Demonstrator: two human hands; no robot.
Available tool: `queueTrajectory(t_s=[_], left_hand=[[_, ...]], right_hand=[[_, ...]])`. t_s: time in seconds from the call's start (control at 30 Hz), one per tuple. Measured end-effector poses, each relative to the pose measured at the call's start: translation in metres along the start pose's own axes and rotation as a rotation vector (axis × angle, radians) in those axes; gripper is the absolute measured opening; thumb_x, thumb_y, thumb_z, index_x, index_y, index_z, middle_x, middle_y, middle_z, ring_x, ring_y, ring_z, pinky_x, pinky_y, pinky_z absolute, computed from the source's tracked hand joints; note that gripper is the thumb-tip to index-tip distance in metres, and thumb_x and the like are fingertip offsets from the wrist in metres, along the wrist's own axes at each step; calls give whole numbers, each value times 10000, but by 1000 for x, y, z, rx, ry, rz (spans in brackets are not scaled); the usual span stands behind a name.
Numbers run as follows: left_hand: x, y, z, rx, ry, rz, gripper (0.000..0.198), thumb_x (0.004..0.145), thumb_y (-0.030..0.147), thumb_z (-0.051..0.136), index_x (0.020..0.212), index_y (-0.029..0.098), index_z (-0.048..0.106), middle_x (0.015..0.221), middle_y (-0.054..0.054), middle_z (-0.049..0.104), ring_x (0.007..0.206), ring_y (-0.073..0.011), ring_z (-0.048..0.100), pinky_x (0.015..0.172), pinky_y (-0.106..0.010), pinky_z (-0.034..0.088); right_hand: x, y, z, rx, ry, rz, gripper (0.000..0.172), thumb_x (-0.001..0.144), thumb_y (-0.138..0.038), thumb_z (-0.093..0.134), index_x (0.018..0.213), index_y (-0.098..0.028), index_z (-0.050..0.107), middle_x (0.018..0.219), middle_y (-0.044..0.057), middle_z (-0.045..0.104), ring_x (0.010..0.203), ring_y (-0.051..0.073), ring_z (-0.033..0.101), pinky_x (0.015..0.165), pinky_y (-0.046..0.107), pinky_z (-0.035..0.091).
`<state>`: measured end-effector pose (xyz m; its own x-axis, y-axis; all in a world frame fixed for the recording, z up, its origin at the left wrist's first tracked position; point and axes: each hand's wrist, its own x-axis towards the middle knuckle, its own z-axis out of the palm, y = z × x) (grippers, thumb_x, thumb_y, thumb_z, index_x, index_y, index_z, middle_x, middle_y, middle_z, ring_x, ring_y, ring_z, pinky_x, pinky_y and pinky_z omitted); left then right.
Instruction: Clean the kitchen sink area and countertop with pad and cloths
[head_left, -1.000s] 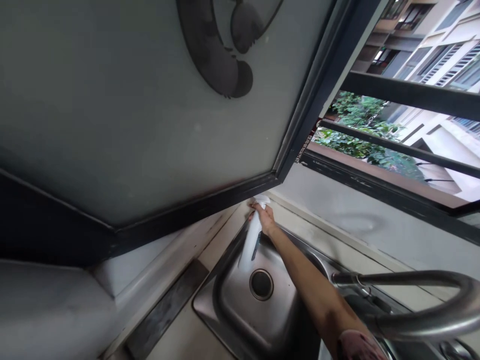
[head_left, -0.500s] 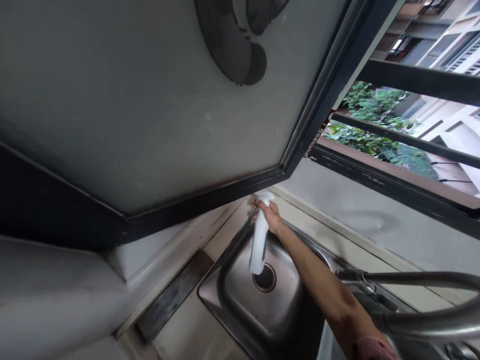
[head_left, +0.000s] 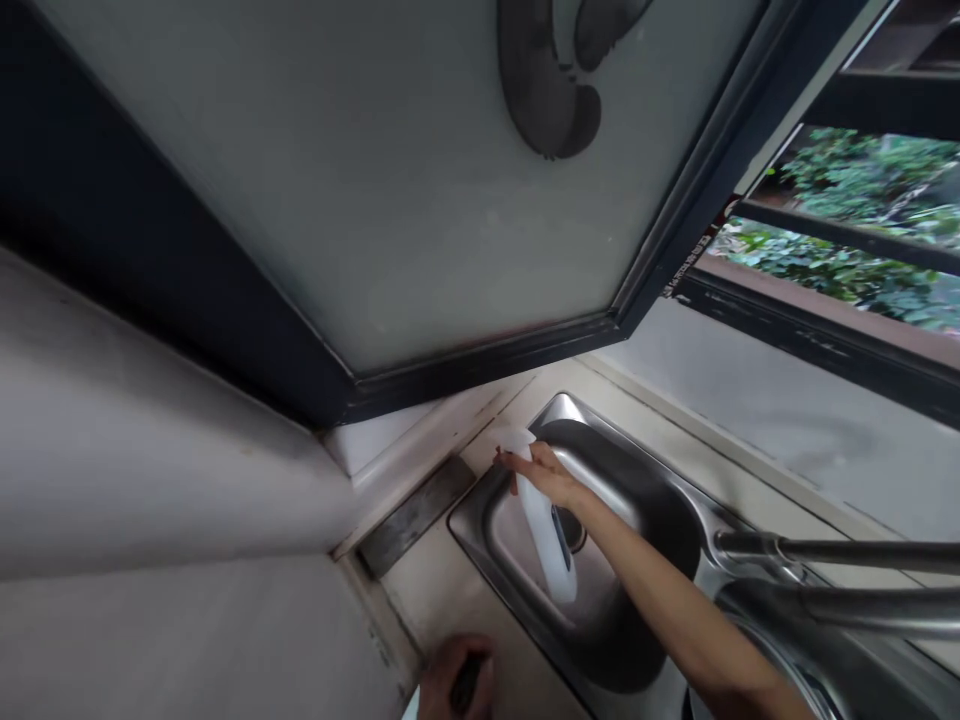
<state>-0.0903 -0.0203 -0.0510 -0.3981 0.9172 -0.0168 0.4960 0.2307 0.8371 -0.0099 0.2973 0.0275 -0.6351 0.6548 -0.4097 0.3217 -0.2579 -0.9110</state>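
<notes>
At the bottom edge, left of centre, the left hand (head_left: 456, 684) sat low over the tabletop (head_left: 442, 590), its grip curled shut around a small dark object (head_left: 465, 682) too blurred to identify. Just right of it, the steel sink (head_left: 517, 540) was set into the tabletop, with a dark strip (head_left: 414, 514) lying along its near-left corner by the wall.

Over the basin, the right hand (head_left: 547, 474) reached in from the lower right on a bare outstretched arm, its grip wrapped closed around the neck of a white spray bottle (head_left: 546, 530). The bottle hung tilted above the sink, its head up at the fingers near the basin's back-left rim and its body slanting down and to the right, partly covering the drain (head_left: 573, 530).

Above all this, a frosted window pane (head_left: 390, 200) in a dark frame swung inward over the sink, bearing a dark curved motif (head_left: 547, 90). Further right, a curved metal faucet (head_left: 840, 575) crossed the lower corner, and beyond the open window green foliage (head_left: 847, 270) showed behind dark bars.
</notes>
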Motion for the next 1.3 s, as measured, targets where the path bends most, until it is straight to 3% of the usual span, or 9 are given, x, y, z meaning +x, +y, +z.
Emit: queueTrajectory(t_s=[0.1, 0.13, 0.2, 0.3, 0.47, 0.63, 1.0, 1.3], left_hand=[[38, 12, -7, 212, 115, -27, 384, 985, 436, 515, 1280, 228, 647, 1282, -101, 698, 1185, -262, 660, 1015, -407, 586], [54, 18, -8, 327, 182, -86, 477, 980, 426, 511, 1397, 203, 576, 1461, -136, 584, 1327, -313, 567, 1076, -480, 552], [83, 31, -9, 498, 248, -217, 591, 988, 415, 500, 1514, 149, 451, 1635, -183, 354, 1416, -387, 444, 1094, -555, 520], [118, 45, -11, 629, 300, -313, 599, 987, 385, 514, 1506, 94, 443, 1663, -217, 253, 1407, -433, 392, 1094, -565, 496], [148, 58, -26, 698, 294, -379, 645, 963, 327, 563, 1508, 43, 367, 1469, -228, 492, 1275, -383, 506, 1110, -501, 460], [154, 69, -39, 725, 237, -440, 732, 896, 279, 651, 1535, 129, 328, 1416, -180, 535, 1186, -387, 580, 959, -498, 545], [153, 74, -45, 706, 187, -547, 743, 894, 335, 664, 1523, 215, 288, 1432, -153, 541, 1108, -352, 672, 872, -467, 573], [135, 72, -36, 765, 102, -515, 469, 933, 288, 633, 1364, 154, 504, 1403, -160, 537, 1110, -312, 666, 883, -407, 557]], right_hand=[[-6, 2, 12, 1, -9, -12, 525, 743, -693, 719, 757, -170, 677, 507, -8, 606, 444, 123, 520, 436, 239, 358], [-8, 3, 15, 1, -14, -16, 518, 755, -685, 711, 756, -168, 677, 510, -5, 610, 447, 123, 519, 438, 240, 356], [-14, 7, 18, -4, -15, -13, 493, 782, -658, 690, 729, -169, 669, 517, 4, 614, 458, 126, 521, 443, 244, 356], [-25, 11, 20, -26, 13, 6, 445, 814, -601, 658, 662, -183, 638, 521, 18, 607, 479, 137, 530, 460, 256, 375], [-42, 12, 20, -51, 35, 6, 380, 821, -546, 623, 685, -192, 624, 523, 22, 591, 482, 153, 533, 471, 277, 379], [-53, 15, 19, -20, 24, -12, 343, 827, -518, 602, 703, -199, 633, 538, 38, 595, 505, 177, 557, 492, 295, 411], [-50, 19, 14, 40, 20, 1, 333, 854, -529, 617, 733, -222, 572, 547, 42, 599, 483, 175, 557, 492, 319, 409], [-30, 0, 22, -23, -74, -35, 326, 831, -510, 659, 748, -197, 623, 534, 33, 603, 475, 164, 544, 473, 302, 392]])
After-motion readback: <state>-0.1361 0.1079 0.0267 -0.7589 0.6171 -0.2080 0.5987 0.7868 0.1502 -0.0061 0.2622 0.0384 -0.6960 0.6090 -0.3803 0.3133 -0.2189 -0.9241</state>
